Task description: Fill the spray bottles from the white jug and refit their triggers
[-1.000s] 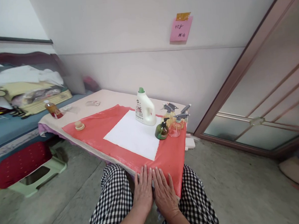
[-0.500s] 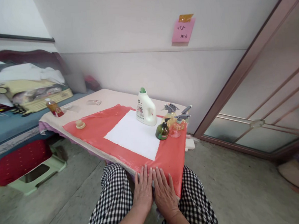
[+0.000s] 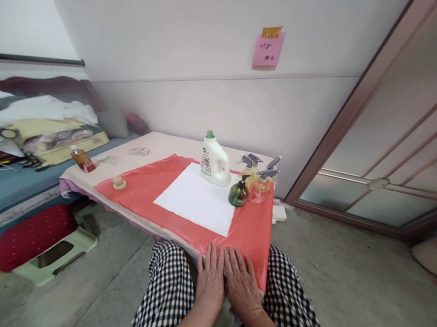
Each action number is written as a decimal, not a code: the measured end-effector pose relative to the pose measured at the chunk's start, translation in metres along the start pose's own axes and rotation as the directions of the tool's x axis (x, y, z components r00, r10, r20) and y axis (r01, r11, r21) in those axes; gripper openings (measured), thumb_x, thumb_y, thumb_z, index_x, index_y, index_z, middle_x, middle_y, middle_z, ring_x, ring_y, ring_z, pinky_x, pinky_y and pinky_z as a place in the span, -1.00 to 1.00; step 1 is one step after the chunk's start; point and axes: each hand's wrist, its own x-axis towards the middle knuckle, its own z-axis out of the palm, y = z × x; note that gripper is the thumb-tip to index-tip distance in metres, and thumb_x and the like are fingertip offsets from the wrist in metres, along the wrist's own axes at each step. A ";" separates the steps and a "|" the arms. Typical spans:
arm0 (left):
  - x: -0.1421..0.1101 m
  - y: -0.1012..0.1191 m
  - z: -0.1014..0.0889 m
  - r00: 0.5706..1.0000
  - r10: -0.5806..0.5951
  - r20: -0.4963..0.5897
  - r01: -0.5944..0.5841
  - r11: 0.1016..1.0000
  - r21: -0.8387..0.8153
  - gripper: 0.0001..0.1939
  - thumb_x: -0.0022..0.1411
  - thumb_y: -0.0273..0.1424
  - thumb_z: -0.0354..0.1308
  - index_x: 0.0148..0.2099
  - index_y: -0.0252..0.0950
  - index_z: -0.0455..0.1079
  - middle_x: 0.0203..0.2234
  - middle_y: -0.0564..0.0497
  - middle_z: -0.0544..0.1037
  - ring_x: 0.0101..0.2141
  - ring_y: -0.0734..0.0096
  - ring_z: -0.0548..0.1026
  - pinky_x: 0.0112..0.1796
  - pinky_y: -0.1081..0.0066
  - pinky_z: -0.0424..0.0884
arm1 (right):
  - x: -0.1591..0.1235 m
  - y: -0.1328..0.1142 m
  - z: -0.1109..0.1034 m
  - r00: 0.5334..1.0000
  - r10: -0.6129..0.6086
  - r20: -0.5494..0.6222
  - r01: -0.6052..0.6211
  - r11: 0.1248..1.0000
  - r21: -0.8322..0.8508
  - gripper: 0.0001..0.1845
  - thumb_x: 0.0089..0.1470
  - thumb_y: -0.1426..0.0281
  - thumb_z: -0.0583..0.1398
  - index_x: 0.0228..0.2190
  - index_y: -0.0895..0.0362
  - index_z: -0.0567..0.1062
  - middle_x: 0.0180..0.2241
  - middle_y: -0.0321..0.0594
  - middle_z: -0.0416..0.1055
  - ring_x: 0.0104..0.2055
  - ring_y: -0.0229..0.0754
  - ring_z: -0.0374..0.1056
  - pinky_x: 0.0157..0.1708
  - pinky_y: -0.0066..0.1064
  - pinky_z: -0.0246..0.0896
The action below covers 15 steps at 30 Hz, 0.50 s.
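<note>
My left hand lies flat on the near edge of the red plastic sheet, fingers stretched out. Close beside it my right hand rests the same way, also holding nothing. Ahead of both is a white cloth with a zigzag edge. On its far part stands a white detergent jug with a green cap. At the right, a dark green pump bottle stands by a clear pinkish spray bottle and several yellowish spray bottles with grey trigger heads.
A beige round lid sits on the sheet's left. Farther left are an orange-brown bottle and a small clear packet. A stool with a red cover stands left. A glazed door is at right; a pink note hangs on the wall.
The whole view has shifted slightly, with things sitting a little lower in the picture. Both hands keep their place on the sheet's edge.
</note>
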 end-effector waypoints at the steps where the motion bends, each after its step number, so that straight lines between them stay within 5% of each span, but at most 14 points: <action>1: 0.000 0.000 0.000 1.000 -0.004 0.007 0.004 1.000 0.000 -0.37 0.25 -0.51 -0.09 0.37 -0.26 0.05 0.32 -0.19 0.11 0.32 0.04 -0.07 0.20 -0.11 -0.01 | 0.000 0.000 0.000 1.000 0.000 -0.003 0.000 1.000 -0.002 -0.44 0.11 0.49 0.01 0.16 0.25 0.32 0.20 -0.01 0.23 0.26 0.11 0.03 0.23 0.01 -0.30; 15: -0.003 -0.001 0.007 0.999 -0.004 -0.033 0.005 1.000 0.008 -0.34 0.23 -0.51 -0.09 0.37 -0.25 0.02 0.33 -0.14 0.08 0.31 0.05 -0.05 0.18 -0.09 0.04 | -0.003 0.000 0.007 1.000 -0.007 -0.017 0.006 1.000 -0.020 -0.42 0.09 0.49 0.02 0.17 0.24 0.31 0.20 0.00 0.24 0.26 0.10 0.02 0.24 0.01 -0.30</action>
